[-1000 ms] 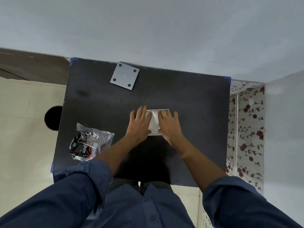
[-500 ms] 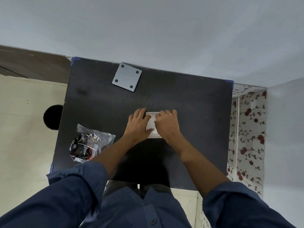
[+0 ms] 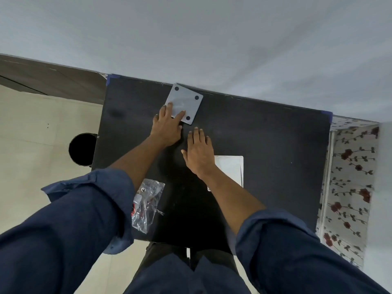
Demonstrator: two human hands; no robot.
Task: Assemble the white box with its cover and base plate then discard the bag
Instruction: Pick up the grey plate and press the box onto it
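Nothing is yet held in either grip — the left hand is laid flat, fingers spread, on the near corner of the grey base plate at the far edge of the black bench. The right hand is held open beside it. The white box is seen right of that forearm — the clear bag lies at the near left.

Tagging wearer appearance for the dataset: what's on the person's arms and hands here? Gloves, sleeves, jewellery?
Both hands, left hand and right hand, are bare: no gloves, rings or watch visible. Each arm wears a dark blue shirt sleeve, cuffs rolled back near the elbow, forearms uncovered. No markings visible on the fabric.
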